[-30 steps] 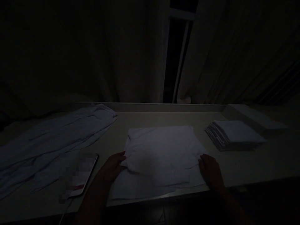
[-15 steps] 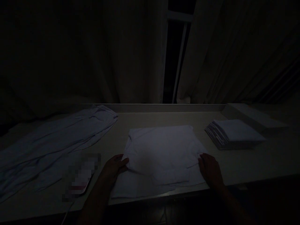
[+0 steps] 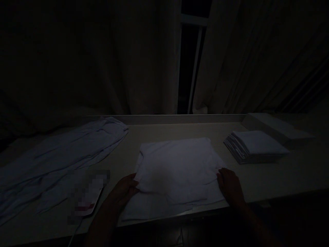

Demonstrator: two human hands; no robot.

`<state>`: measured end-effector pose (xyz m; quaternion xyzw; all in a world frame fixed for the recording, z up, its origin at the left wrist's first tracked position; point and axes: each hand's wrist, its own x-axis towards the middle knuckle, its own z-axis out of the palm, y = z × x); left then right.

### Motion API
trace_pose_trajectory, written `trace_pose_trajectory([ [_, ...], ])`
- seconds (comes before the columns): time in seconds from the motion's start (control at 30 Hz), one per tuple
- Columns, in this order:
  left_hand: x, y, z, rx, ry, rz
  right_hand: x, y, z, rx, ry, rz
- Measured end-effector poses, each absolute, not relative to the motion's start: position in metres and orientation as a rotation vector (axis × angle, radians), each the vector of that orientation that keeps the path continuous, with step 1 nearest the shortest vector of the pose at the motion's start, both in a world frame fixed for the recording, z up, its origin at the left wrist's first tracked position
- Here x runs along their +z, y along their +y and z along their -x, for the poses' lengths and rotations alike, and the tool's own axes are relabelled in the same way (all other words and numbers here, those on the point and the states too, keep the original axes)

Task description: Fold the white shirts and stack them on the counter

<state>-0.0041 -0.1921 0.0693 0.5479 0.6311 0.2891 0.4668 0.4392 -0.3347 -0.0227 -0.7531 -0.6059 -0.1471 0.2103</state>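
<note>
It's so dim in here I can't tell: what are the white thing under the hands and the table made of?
The white piece looks like soft, matte woven cloth: it creases and drapes at its folded edges. The table seems a hard, smooth, pale surface, maybe laminate or stone; its straight edge catches faint light, but the dimness leaves that open.

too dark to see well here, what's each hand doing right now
Left hand: on the left edge of the white folded cloth; grip cannot be told.
Right hand: on the cloth's right edge; grip cannot be told.

Two bare hands and forearms in dim light

The left hand (image 3: 124, 188) and right hand (image 3: 229, 186) wear no gloves, rings or watch that can be made out; both forearms show bare, without sleeves, fading into shadow toward the frame's bottom edge.
</note>
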Motion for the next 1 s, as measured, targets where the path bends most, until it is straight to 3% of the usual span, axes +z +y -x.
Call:
trace_pose_trajectory([
  [0.27, 0.07, -0.185, 0.02, 0.761, 1.842, -1.489, -0.019, -0.336, -0.438, -0.417, -1.686, 2.088],
  [0.57, 0.021, -0.166, 0.025, 0.452, 1.929, -1.841, -0.026, -0.336, -0.441, -0.426, -1.677, 2.073],
  [0.73, 0.027, -0.174, 0.012, 0.441, 2.024, -2.049, -0.028, -0.335, -0.444, -0.419, -1.691, 2.091],
  [0.87, 0.032, -0.18, -0.022, 0.714, 1.81, -2.32, -0.027, -0.336, -0.442, -0.426, -1.685, 2.11],
  [1.0, 0.012, -0.172, -0.05, 0.616, 1.57, -2.621, -0.028, -0.336, -0.443, -0.436, -1.703, 2.088],
])
